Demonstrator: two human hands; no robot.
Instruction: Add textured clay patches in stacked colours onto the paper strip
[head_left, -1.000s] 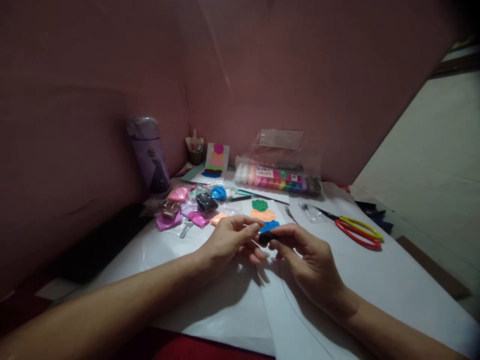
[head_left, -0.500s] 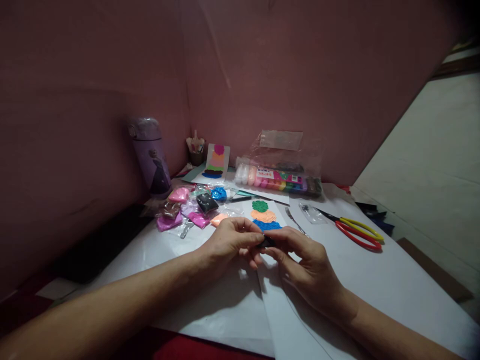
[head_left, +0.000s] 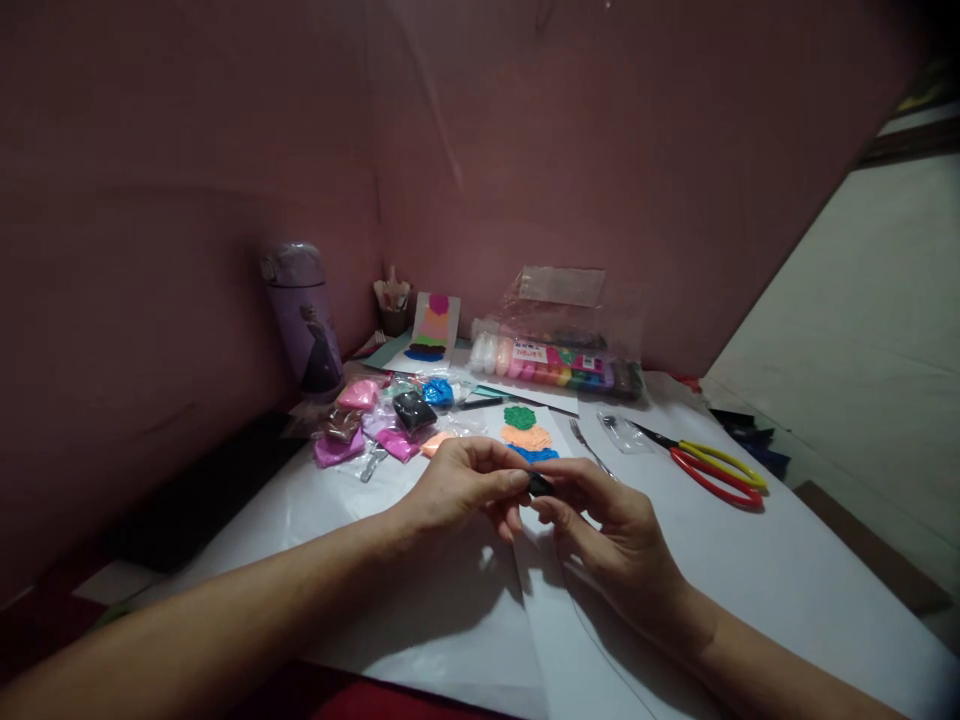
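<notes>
Between my two hands is a small black piece of modelling clay (head_left: 538, 485), held just above the paper. My left hand (head_left: 469, 487) pinches it between thumb and fingers from the left. From the right, the fingertips of my right hand (head_left: 600, 515) close on its other side. Right behind the fingers lies a card (head_left: 559, 420) with a green clay patch (head_left: 519, 417), an orange clay patch (head_left: 525, 437) and a blue clay band (head_left: 531, 454). My fingers hide the card's lower part.
Several clay packets (head_left: 375, 420) lie to the left, near a purple bottle (head_left: 304, 320). A fork (head_left: 589, 447) and red-yellow scissors (head_left: 716, 470) lie to the right. Behind stand a clay-decorated card (head_left: 435, 330), a bag of clay sticks (head_left: 555, 360) and a small cup (head_left: 392, 315).
My right thumb and fingers have parted slightly, so more of the black clay shows between my hands. The other things stay where they were.
</notes>
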